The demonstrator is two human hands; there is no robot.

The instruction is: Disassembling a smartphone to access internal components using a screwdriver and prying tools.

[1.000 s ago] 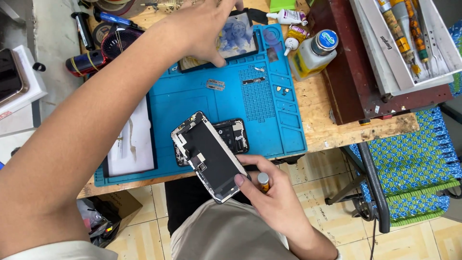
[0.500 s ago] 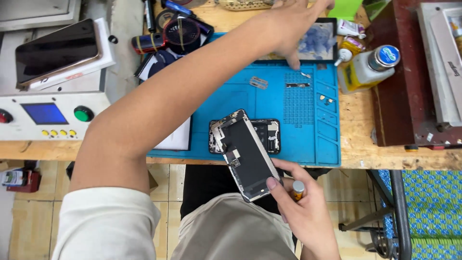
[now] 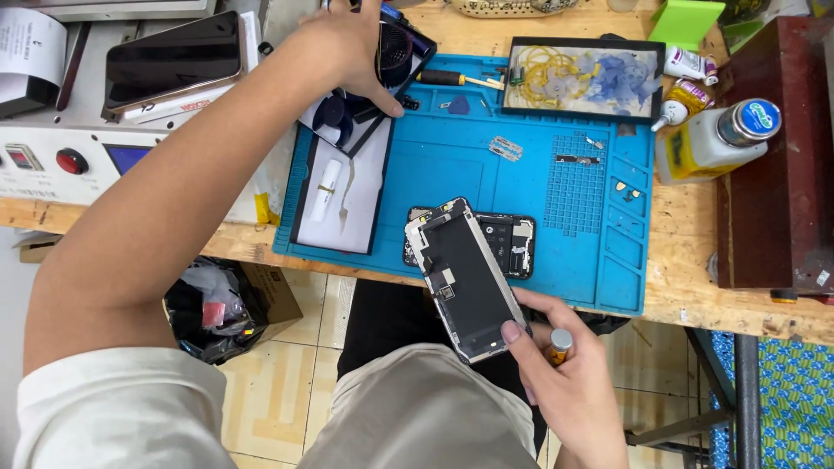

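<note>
Since the earlier frame the left hand [image 3: 352,48] has swung from the tray at the upper right of the mat across to the upper left, and the view has shifted so that more of the bench's left side shows; the right hand [image 3: 565,382] has kept its hold near the bottom centre. The left hand now lies palm down with fingers spread over a small black fan [image 3: 395,52] at the top of the frame, thumb tip touching the upper edge of the blue work mat [image 3: 452,174]; whether it grips anything I cannot tell. The right hand holds the detached phone screen [image 3: 465,278] by its lower end, thumb pressed on the dark back, and also pinches a small orange tool with a silver cap [image 3: 560,345] between its fingers; the screen tilts up and left, its top end overlapping the opened phone body [image 3: 512,245], which lies on the mat's lower edge at centre. Left on the mat sits a white pad [image 3: 343,204]; at the upper right a black tray of yellow and blue scraps [image 3: 582,78]; a white squeeze bottle [image 3: 712,143] lies on the wooden bench [image 3: 695,295] just right of the mat.
</note>
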